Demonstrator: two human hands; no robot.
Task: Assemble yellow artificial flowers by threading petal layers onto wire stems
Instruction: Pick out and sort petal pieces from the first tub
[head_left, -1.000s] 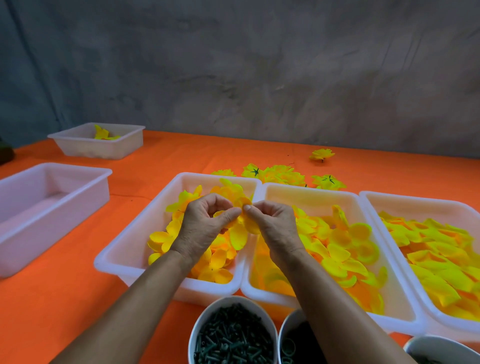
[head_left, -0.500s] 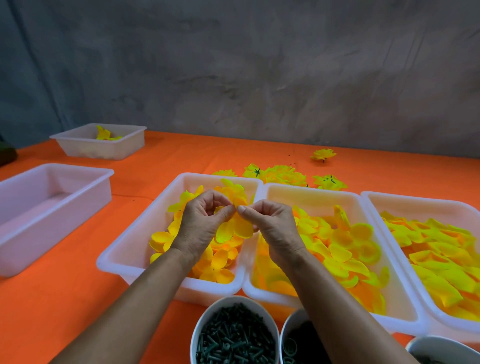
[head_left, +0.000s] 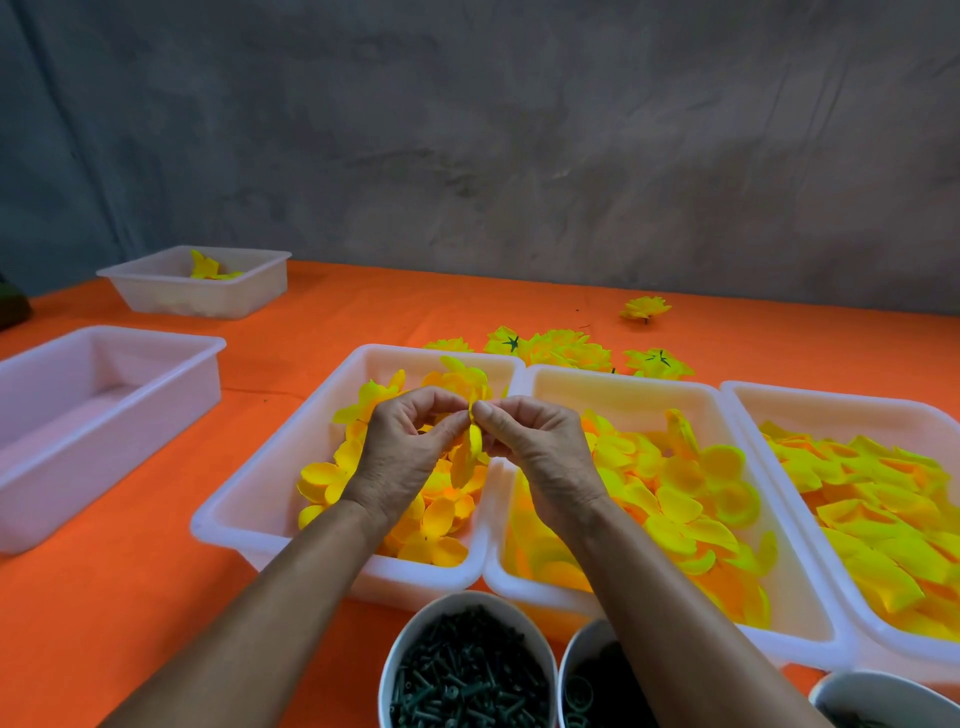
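Head view shows a big orange bench (head_left: 156, 597) by a grey wall (head_left: 519, 130). On the bench sit three white tubs in a row, side by side: the left tub (head_left: 260, 499) holds round yellow petals, the middle tub (head_left: 623, 384) holds yellow and orange petals, and the right tub (head_left: 841, 402) holds pointed yellow ones. An open tub (head_left: 104, 415) sits off to the left, and a small tub (head_left: 208, 291) with a bit of yellow in it is far back. Finished yellow flowers (head_left: 561, 353) lie behind the row. Near the front edge is a white bowl (head_left: 415, 639) full of dark green stem pieces, with a second bowl (head_left: 576, 654) just beside it. The left hand (head_left: 405, 457) and the right hand (head_left: 545, 457) meet over the left tub. Both have their fingers bent and pinch one yellow petal layer (head_left: 470, 457) from each side. The top of the petal layer is squeezed between the fingers (head_left: 452, 426) and the rest hangs down below them.
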